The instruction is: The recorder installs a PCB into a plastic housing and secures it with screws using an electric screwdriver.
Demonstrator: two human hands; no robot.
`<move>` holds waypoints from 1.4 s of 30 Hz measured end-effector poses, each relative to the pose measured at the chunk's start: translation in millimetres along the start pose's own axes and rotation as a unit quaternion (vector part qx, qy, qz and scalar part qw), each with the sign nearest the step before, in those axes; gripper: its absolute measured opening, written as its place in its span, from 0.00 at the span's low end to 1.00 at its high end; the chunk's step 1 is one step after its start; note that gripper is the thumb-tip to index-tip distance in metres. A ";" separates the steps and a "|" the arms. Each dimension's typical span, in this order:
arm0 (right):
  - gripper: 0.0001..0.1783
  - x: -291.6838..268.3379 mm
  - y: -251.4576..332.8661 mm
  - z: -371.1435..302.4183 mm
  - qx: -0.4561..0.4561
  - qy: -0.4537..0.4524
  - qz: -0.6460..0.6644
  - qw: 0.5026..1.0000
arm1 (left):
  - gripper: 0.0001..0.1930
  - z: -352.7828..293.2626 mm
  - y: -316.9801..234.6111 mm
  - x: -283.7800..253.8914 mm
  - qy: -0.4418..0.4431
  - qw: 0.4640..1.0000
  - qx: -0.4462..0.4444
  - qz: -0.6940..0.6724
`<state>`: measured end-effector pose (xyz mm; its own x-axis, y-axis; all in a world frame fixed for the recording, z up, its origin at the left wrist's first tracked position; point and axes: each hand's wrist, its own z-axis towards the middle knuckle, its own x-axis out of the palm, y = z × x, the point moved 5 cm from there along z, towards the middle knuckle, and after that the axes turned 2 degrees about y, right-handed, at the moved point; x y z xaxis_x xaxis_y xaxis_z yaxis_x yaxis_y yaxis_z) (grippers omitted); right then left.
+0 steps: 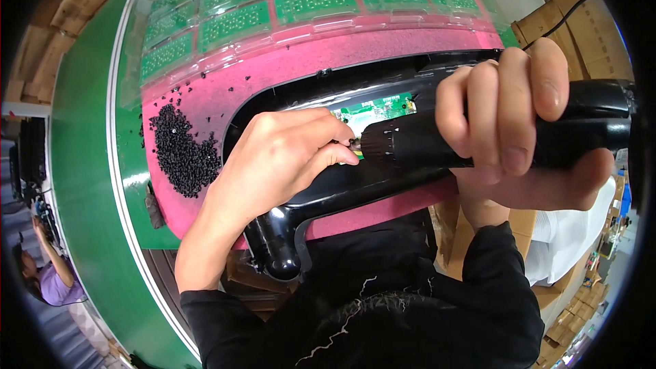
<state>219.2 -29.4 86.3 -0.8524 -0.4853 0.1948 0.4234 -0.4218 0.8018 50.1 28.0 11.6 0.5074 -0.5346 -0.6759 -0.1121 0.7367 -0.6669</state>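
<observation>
My right hand (509,113) is wrapped round a black electric screwdriver (420,140), which lies nearly level and points left. At its tip, the thumb and index finger of my left hand (280,154) pinch a small dark piece that looks like a screw; the fingers partly hide it. Beneath both hands is a long, glossy black plastic housing (328,195) with a rounded knob-like end at the lower left. A green circuit board (383,111) sits inside the housing, partly covered by the screwdriver and my left hand.
A heap of small black screws (181,157) lies on the pink mat (198,85), left of the housing. Clear plastic trays (314,0) with green circuit boards stand behind. Cardboard boxes (581,34) are at the right. Far left, another person (58,283) sits beyond the green table (85,164).
</observation>
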 end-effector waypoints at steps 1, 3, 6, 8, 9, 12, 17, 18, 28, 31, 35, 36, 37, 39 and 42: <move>0.25 6.8 -6.8 -0.1 0.000 0.002 0.002 1.000 | 0.09 -1.7 1.8 -0.7 -0.014 0.999 0.005 -0.030; 0.26 9.6 -10.9 -6.2 -0.145 -0.134 0.022 0.980 | 0.08 -4.8 4.5 -2.3 -0.033 0.998 0.005 -0.058; 0.27 -0.3 -5.9 -6.9 -0.036 -0.046 0.056 0.997 | 0.06 3.4 1.3 3.1 -0.014 0.989 -0.020 -0.146; 0.29 2.3 -20.0 -9.4 0.032 -0.091 0.037 0.995 | 0.06 -0.4 5.9 -3.1 -0.081 0.991 -0.075 -0.081; 0.30 2.5 -27.3 -8.8 0.053 -0.071 0.034 0.995 | 0.06 -2.4 5.9 -4.7 -0.082 0.990 -0.078 -0.080; 0.32 18.8 -25.0 -10.8 0.129 -0.158 -0.056 0.977 | 0.18 -6.5 13.3 -7.8 -0.067 0.970 -0.217 -0.085; 0.33 20.8 -26.6 -7.6 0.134 -0.164 -0.091 0.973 | 0.21 -2.6 6.0 -11.5 -0.079 0.981 -0.175 -0.005; 0.33 20.8 -27.9 -6.8 0.137 -0.169 -0.095 0.971 | 0.20 -3.0 7.0 -11.7 -0.085 0.981 -0.174 -0.009; 0.35 31.9 -48.1 8.0 0.197 -0.073 -0.098 0.973 | 0.11 -8.3 13.7 -8.1 -0.097 0.987 -0.128 0.014; 0.34 37.0 -52.8 9.8 0.181 -0.068 -0.088 0.977 | 0.10 -10.0 16.2 -8.4 -0.072 0.989 -0.130 0.006; 0.34 29.6 -48.5 11.4 0.172 0.020 -0.083 0.981 | 0.08 -10.0 15.5 -7.5 -0.064 0.991 -0.120 0.001; 0.34 37.3 -43.1 8.1 0.170 0.018 -0.084 0.982 | 0.08 -10.0 15.6 -6.2 -0.053 0.993 -0.108 -0.010; 0.34 42.0 -35.5 1.2 0.180 -0.075 -0.095 0.976 | 0.08 -10.1 15.9 -5.3 -0.042 0.994 -0.097 -0.021; 0.33 41.6 -25.3 -6.0 0.140 -0.184 -0.130 0.964 | 0.07 -9.3 14.1 -3.2 -0.021 0.996 -0.080 -0.015; 0.30 29.2 -14.3 2.6 -0.073 -0.048 -0.048 0.995 | 0.08 -7.5 8.0 -2.9 0.000 0.999 -0.052 -0.012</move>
<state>187.4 -35.5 81.9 -0.9133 -0.3649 0.1807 0.3732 -0.5727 0.7299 41.3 32.4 5.8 0.5105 -0.5522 -0.6591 -0.1886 0.6760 -0.7124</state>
